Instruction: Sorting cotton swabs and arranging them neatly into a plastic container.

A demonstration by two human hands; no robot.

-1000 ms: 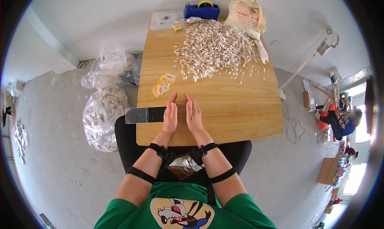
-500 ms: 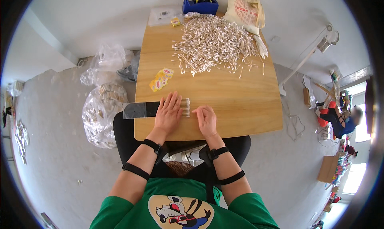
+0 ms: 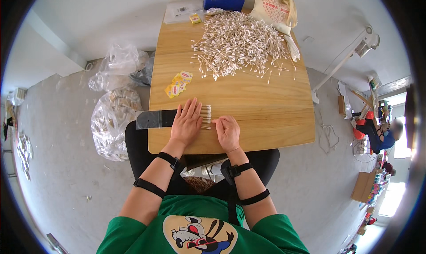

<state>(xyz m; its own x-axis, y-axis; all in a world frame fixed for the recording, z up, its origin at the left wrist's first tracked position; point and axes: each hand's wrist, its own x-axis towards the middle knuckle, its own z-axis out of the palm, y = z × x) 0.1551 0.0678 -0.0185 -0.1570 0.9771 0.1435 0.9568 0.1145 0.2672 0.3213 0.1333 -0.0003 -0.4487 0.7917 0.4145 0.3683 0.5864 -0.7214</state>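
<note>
My left hand (image 3: 186,123) lies flat, fingers spread, on a small row of cotton swabs (image 3: 205,116) near the front edge of the wooden table (image 3: 266,116). A clear plastic sleeve (image 3: 156,119) sticks out to the left from under that hand, past the table's edge. My right hand (image 3: 227,130) rests just to the right of the row, its fingertips touching the swab ends. A large loose heap of cotton swabs (image 3: 239,43) covers the far half of the table.
Small yellow label packets (image 3: 179,83) lie at the table's left. A blue tape dispenser (image 3: 224,1), a flat clear packet (image 3: 181,10) and a beige bag (image 3: 277,7) sit at the far edge. Plastic bags (image 3: 113,116) are on the floor to the left. A black chair (image 3: 142,152) is under me.
My hands were pressed together side by side on the table. The left has since spread flat over the swab row, and the right has shifted to the row's right end.
</note>
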